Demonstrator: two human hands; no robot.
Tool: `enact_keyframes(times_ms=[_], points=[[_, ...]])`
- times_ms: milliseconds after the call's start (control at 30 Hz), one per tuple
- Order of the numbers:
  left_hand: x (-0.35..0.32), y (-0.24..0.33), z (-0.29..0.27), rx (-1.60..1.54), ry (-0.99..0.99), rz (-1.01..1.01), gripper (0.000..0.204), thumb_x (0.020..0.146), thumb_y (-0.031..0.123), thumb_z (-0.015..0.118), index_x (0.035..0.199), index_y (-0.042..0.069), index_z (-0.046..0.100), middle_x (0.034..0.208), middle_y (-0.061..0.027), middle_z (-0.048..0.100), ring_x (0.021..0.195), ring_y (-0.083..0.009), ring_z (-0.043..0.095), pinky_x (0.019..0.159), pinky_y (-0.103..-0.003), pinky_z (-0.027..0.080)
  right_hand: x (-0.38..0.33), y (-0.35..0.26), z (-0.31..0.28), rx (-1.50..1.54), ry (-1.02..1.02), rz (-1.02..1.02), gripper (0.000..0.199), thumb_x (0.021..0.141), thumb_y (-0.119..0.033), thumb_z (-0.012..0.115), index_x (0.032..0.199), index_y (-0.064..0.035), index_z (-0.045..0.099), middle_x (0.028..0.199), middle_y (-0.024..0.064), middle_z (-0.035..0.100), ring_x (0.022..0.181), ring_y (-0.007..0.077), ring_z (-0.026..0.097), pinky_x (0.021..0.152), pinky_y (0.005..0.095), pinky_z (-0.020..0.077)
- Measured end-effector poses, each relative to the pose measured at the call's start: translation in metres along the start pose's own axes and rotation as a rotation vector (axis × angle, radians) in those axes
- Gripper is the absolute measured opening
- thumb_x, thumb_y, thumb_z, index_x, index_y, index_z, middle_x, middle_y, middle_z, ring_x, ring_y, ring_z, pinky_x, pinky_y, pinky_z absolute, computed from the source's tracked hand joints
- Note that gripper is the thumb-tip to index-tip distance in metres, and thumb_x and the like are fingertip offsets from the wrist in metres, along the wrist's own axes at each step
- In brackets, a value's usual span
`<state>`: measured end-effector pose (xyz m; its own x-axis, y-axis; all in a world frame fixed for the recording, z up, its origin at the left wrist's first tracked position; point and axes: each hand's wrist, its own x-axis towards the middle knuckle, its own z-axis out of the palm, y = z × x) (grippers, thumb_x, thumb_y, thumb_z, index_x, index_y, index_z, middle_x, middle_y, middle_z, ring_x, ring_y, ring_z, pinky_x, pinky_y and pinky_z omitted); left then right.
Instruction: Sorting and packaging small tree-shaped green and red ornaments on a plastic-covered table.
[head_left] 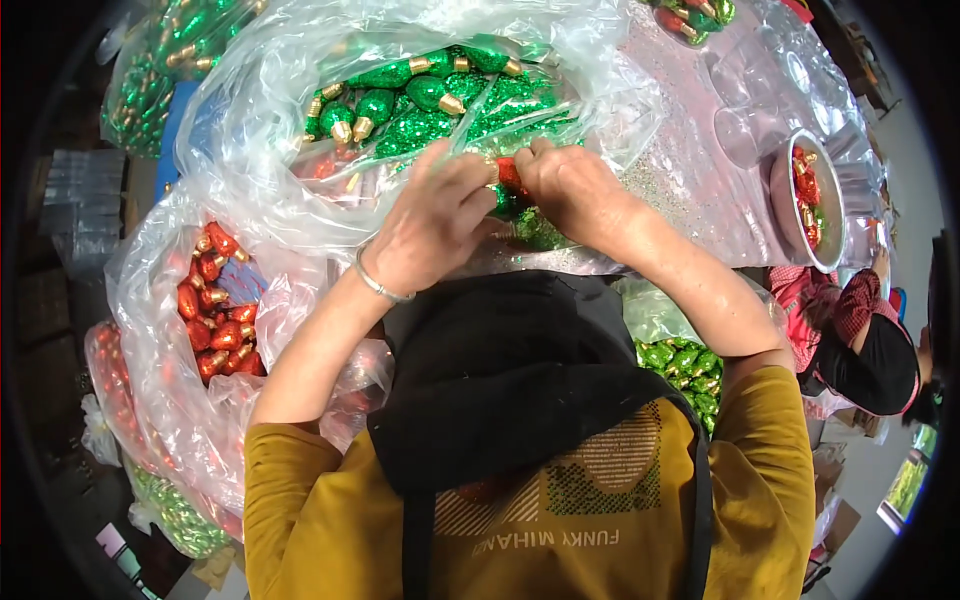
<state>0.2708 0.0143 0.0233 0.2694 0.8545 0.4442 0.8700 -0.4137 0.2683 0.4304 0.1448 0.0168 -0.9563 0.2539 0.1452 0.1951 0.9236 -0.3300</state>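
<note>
My right hand (575,190) is closed, pinching a red glitter bulb-shaped ornament (509,176) at the table's near edge. Close on its left, my left hand (430,215) has curled fingers by the ornament's gold cap; what they grip is hidden. Under the red one shows a dark green glitter ornament (504,204), and a light green glittery one (538,230) lies beside my right hand. Just beyond both hands, a clear plastic bag (620,95) gapes around many green glitter ornaments (430,92) with gold caps.
Left of me, another plastic bag (150,300) holds red ornaments (215,310). Light green ornaments (685,365) sit below the table edge, right. A white bowl (832,258) of red and green ornaments and clear plastic containers (740,130) stand right. Another person (850,320) is beyond.
</note>
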Motion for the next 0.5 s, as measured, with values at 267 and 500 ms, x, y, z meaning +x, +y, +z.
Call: enact_keyframes(times_ms=[267,500], points=[[-0.028,-0.001,0.018,-0.325,0.178,-0.406,0.021,0.069,0.005,0.074,0.085,0.004,0.062,0.105,-0.0117,0.054,0.089,-0.0292,0.059,0.074,-0.036,0.049,0.036,-0.001,0.024,0.301,-0.222,0.351,0.032,0.088,-0.024,0.053,0.075,0.0057,0.057,0.071,0.0258,0.059,0.071,0.0428,0.059,0.064,0.0485,0.0466],[-0.041,-0.010,0.026,-0.430,0.208,-0.307,0.018,0.074,0.002,0.071,0.091,0.003,0.064,0.116,-0.0132,0.054,0.103,-0.0288,0.059,0.090,-0.033,0.048,0.036,0.000,0.036,0.156,-0.069,0.370,0.044,0.089,-0.034,0.052,0.072,0.0056,0.060,0.074,0.0284,0.061,0.077,0.0411,0.062,0.070,0.0462,0.0500]])
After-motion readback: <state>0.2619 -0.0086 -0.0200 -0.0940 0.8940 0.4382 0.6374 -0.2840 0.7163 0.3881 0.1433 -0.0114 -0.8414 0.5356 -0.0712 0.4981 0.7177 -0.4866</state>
